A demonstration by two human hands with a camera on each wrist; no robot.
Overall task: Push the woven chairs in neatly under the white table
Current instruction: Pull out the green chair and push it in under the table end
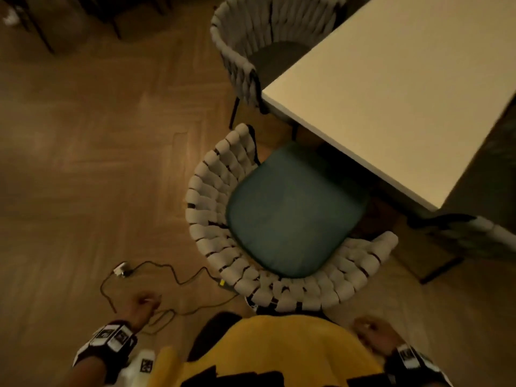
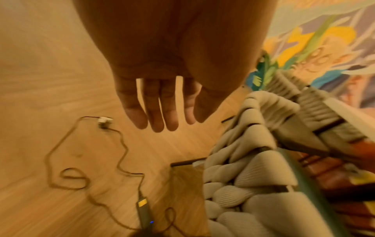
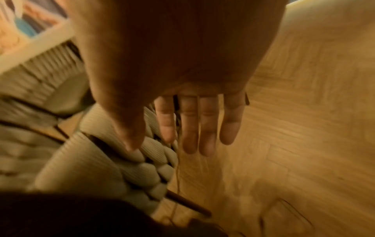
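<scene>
A woven chair with a teal seat cushion stands right in front of me, its front just under the corner of the white table. A second woven chair sits farther back along the table's left side, seat partly under the top. My left hand hangs left of the near chair, apart from it, fingers straight and holding nothing. My right hand hangs by the chair's back right, fingers straight; the woven back lies just below the thumb, contact unclear.
A thin cable with a white plug and a small adapter snakes over the wood floor left of the near chair. Another chair's dark frame shows at the right. Dark furniture legs stand far back left.
</scene>
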